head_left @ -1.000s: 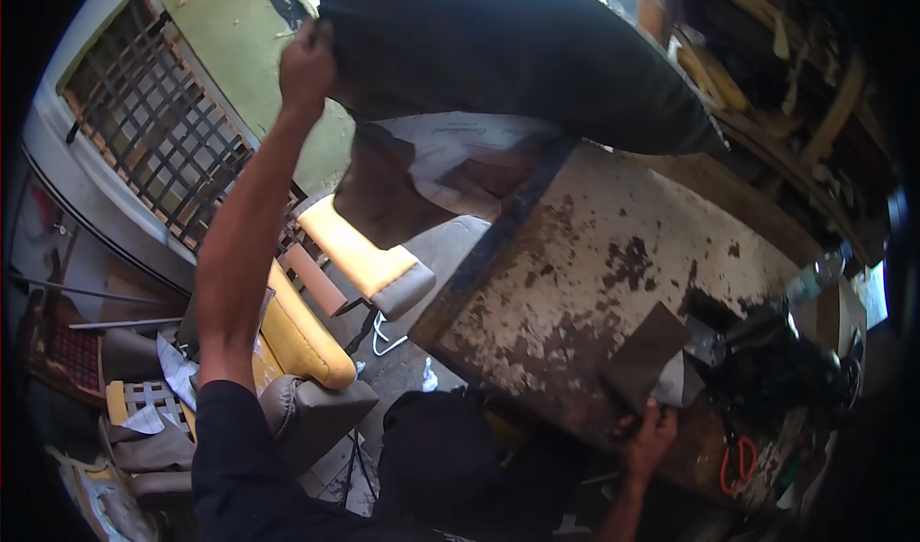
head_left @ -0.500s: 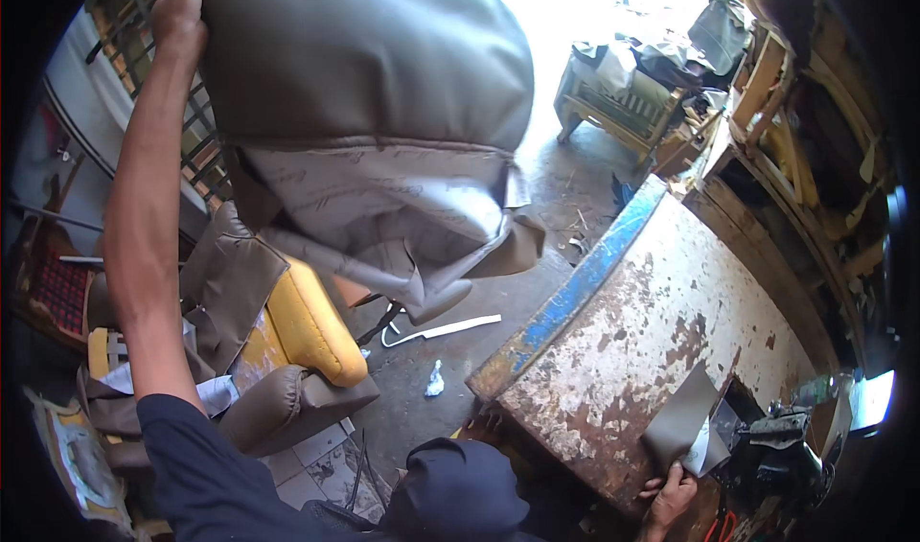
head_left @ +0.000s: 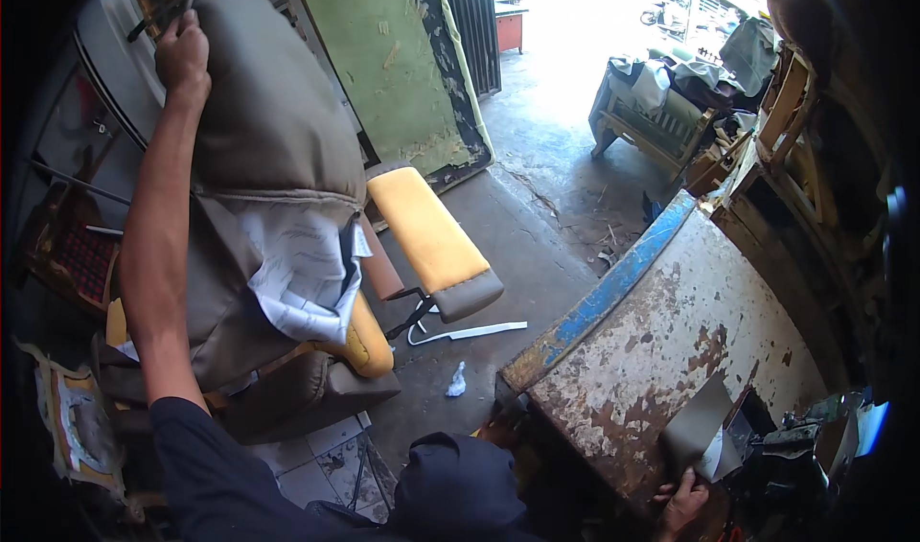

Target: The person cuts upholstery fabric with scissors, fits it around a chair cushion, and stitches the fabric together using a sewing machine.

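My left hand [head_left: 182, 55], raised at the upper left, is closed on the edge of a large grey-brown vinyl seat cover [head_left: 278, 101]. The cover hangs down with a seam across it, and its pale printed backing [head_left: 297, 259] shows in the open lower part. At the lower right, my right hand [head_left: 683, 499] pinches a small grey-brown vinyl piece [head_left: 695, 417]. That piece lies on the worn worktable [head_left: 661, 350] beside a dark sewing machine [head_left: 781, 461], its light underside partly turned up.
Behind the hanging cover stand seat parts with yellow foam [head_left: 426, 226] and a grey-brown padded seat part [head_left: 278, 389]. A white strip [head_left: 479, 332] and a white scrap [head_left: 457, 379] lie on the floor. A green panel [head_left: 383, 72] leans at the back; a wooden chair frame [head_left: 652, 125] holds fabric.
The seat cover has swung left and lower, uncovering the yellow foam piece and green panel behind it. My left hand still grips it; my right hand stays on the small vinyl piece.
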Tool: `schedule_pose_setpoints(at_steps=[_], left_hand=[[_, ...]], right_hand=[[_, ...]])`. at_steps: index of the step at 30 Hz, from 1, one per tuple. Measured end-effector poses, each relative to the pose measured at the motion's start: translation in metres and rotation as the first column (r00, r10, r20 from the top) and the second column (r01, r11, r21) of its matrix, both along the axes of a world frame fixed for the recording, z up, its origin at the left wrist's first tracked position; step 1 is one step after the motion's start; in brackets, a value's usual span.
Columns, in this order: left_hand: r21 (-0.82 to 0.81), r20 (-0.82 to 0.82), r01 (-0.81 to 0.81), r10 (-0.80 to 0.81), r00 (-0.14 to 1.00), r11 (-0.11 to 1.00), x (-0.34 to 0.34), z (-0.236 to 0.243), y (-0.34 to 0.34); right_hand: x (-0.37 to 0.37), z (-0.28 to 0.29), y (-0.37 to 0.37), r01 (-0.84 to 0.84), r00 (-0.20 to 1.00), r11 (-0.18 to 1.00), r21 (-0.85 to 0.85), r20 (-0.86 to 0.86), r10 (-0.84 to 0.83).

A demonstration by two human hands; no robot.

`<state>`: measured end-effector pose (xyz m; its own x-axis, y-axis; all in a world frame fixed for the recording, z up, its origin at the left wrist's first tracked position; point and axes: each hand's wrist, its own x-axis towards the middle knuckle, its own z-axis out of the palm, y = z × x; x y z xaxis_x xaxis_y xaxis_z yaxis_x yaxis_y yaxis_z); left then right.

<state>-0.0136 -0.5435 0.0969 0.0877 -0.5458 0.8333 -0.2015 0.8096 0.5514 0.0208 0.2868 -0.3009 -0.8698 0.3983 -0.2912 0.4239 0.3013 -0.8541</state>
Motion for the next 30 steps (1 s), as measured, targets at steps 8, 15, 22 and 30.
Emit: schedule_pose_setpoints(at_steps=[8, 15, 22, 30], left_hand=[[0.399, 0.076, -0.365, 0.367, 0.927, 0.841, 0.072, -0.017, -0.116], [0.407, -0.2, -0.176, 0.275, 0.94, 0.896, 0.112, -0.048, -0.141], [0.388, -0.171, -0.324, 0.413, 0.894, 0.863, 0.106, -0.041, -0.124], [0.289, -0.24, -0.245, 0.318, 0.917, 0.925, 0.152, -0.036, -0.151]], right_hand=[[0.0, -0.023, 0.013, 0.009, 0.992, 0.998, 0.068, -0.123, -0.001], [0.001, -0.023, 0.012, 0.03, 0.977, 0.996, 0.084, -0.211, -0.012], [0.001, 0.014, -0.012, 0.05, 0.999, 0.991, 0.125, -0.003, -0.05], [-0.001, 0.021, -0.018, -0.034, 0.998, 0.99, 0.14, 0.057, 0.027]])
